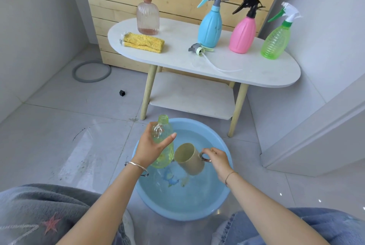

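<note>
Clear green bottle (163, 147), beige mug (190, 158), light blue basin (199, 210), yellow cloth (142, 43)

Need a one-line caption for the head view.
Left hand holds an uncapped green bottle over a basin of water while right hand holds a tilted mug by its handle.

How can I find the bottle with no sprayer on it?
Look at the blue basin of water on the floor, in front of the white oval table. Above it the left hand holds a see-through green bottle, beside the tan mug in the right hand. Its neck is open, while the four bottles standing on the table all wear trigger tops.
</note>
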Demonstrator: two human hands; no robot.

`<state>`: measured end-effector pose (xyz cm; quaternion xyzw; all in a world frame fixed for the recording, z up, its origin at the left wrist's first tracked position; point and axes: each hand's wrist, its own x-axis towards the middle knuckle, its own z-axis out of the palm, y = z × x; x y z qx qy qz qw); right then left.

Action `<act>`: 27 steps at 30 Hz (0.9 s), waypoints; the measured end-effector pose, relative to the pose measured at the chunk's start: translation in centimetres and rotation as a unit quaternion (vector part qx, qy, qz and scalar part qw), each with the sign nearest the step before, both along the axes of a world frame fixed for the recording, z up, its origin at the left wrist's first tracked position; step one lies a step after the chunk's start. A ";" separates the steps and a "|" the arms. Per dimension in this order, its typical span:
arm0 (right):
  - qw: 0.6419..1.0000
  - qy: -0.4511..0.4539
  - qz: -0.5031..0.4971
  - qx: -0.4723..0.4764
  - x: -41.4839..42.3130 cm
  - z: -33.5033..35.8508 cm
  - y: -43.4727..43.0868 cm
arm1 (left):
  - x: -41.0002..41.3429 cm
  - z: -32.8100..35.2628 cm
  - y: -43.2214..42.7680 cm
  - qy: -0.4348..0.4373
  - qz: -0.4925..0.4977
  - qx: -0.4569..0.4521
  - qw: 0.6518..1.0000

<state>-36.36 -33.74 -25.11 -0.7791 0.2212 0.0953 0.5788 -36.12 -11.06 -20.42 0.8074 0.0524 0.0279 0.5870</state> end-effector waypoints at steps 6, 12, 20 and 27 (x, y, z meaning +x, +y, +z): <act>0.994 -0.059 -0.064 0.065 0.9 5.4 -1.7 | -0.2 1.2 -0.5 -0.039 0.001 -0.011 0.999; 0.985 -0.125 -0.068 0.094 1.3 11.6 -3.2 | -0.4 1.8 -1.5 -0.041 -0.018 -0.032 0.998; 0.974 -0.186 -0.043 0.121 0.6 17.2 -4.6 | -1.2 2.3 -3.1 -0.042 -0.073 -0.033 0.996; 0.969 -0.203 -0.019 0.141 -0.6 18.5 -3.1 | -2.2 2.6 -3.7 -0.063 -0.112 -0.008 0.992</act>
